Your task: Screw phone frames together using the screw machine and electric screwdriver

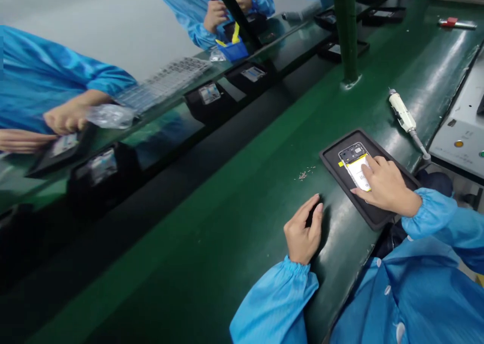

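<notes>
My right hand (385, 182) is over an opened smartphone (355, 155), its thumb by the near left edge and its fingers across the white battery (357, 174) and the far side. The phone lies in a black tray (339, 171), with its dark upper section bare and a yellow tab (341, 164) sticking out to the left. My left hand (303, 235) rests on the green table left of the tray. Its thumb and forefinger are curled close together around something dark, which I cannot make out. Small screws (303, 175) lie scattered between that hand and the phone.
A white electric screwdriver (402, 112) lies beyond the tray, beside a grey control box (463, 132). A green post (345, 36) rises from the table. Black trays with phones (103, 165) line the far side, where co-workers' hands (68, 114) work. A red-banded tube (457, 23) lies far right.
</notes>
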### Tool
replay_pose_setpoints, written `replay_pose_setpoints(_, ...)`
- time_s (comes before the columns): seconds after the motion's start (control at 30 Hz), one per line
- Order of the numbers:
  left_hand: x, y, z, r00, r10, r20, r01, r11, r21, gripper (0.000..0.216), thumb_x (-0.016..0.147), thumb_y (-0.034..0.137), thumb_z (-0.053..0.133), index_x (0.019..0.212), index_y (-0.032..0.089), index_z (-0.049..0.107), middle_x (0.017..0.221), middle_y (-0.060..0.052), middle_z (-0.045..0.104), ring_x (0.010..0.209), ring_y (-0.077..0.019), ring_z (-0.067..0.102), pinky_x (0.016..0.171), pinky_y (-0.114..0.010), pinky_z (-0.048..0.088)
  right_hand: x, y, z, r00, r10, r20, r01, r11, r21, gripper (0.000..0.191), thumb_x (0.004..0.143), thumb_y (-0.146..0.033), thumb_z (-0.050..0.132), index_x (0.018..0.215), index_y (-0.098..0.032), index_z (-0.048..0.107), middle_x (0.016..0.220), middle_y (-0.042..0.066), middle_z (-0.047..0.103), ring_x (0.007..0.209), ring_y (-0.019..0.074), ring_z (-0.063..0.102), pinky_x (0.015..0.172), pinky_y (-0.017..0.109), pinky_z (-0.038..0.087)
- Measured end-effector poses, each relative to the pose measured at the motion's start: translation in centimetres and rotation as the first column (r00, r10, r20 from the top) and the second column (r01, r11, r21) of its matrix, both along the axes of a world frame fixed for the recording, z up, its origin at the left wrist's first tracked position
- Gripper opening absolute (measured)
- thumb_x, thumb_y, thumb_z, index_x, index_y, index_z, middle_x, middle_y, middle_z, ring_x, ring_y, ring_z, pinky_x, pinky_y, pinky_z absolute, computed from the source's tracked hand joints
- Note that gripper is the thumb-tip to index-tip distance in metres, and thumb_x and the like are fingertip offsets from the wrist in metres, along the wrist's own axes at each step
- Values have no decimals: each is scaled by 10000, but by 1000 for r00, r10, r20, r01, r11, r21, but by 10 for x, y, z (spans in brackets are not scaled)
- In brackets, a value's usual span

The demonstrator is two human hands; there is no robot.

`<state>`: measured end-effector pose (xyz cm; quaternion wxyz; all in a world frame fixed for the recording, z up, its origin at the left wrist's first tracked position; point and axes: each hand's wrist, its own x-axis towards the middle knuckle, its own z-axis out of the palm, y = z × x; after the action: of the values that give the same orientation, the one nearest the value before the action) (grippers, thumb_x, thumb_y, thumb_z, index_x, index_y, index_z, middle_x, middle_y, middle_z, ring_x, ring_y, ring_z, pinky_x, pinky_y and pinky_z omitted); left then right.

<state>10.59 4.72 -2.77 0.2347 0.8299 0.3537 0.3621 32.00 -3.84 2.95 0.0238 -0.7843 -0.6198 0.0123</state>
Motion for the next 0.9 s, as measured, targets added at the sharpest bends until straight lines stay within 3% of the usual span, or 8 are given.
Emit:
replay_pose_setpoints(0.2,-1,1,1,1000,-30,-2,30,999,11,253,896,296,560,1031,149,716,1019,-94,742,938,-223,711,864,-364,582,-20,9,8,997,-66,33,70,987,-142,335,910,-309,478,1075,-46,603,1157,239,537,1161,364,450,810,386,496)
replay_pose_setpoints(0.33,0,0,1,999,-45,21,45,999,29,255,900,297,558,1020,139,717,1010,-97,744,927,-219,714,857,-354,585,-11,2,15,999,1,50,4,994,-105,272,909,-211,425,1063,-53,584,1061,212,586,1033,306,561,773,342,499)
replay_pose_setpoints(0.43,2,0,0,998,-48,38,47,999,25,257,897,310,563,1024,152,720,1018,-89,743,936,-222,712,871,-359,582,16,-1,19,997,-53,-59,55,998,38,347,872,-124,407,1181,-51,547,915,147,638,787,231,623,689,304,491)
replay_pose_setpoints(0.53,4,0,-1,998,-48,44,48,999,18,255,895,313,565,1028,161,722,1025,-83,742,945,-222,710,880,-359,579,47,3,12,934,-78,-350,174,951,254,395,871,-158,394,1228,-61,534,738,74,639,618,178,600,607,273,483)
replay_pose_setpoints(0.6,3,1,-1,997,-48,53,47,999,23,252,895,308,567,1021,153,722,1021,-87,743,944,-220,710,879,-353,580,58,5,1,839,-8,-545,244,899,363,405,894,-236,395,1244,-81,529,778,70,662,641,167,622,599,265,503)
replay_pose_setpoints(0.67,1,2,-2,997,-46,62,44,999,28,252,897,304,564,1015,146,721,1015,-92,743,941,-218,710,876,-348,581,60,3,-10,798,60,-599,279,845,457,452,906,-332,438,1284,-96,514,982,113,681,833,194,663,700,301,545)
replay_pose_setpoints(0.77,-1,-2,-3,998,-46,48,46,999,12,277,906,317,547,1035,137,713,1043,-109,735,965,-225,704,891,-363,577,57,-14,-20,891,18,-453,258,802,539,489,913,-425,462,1269,-102,551,1239,164,596,1109,260,596,898,396,521)
replay_pose_setpoints(0.9,10,-26,1,988,-79,-129,66,993,-96,372,936,381,466,1103,136,692,1208,-145,664,1214,-301,569,1056,-535,437,59,-53,-31,962,-209,-175,264,878,398,464,915,-489,440,1044,-98,654,1104,179,637,1049,318,597,871,458,512)
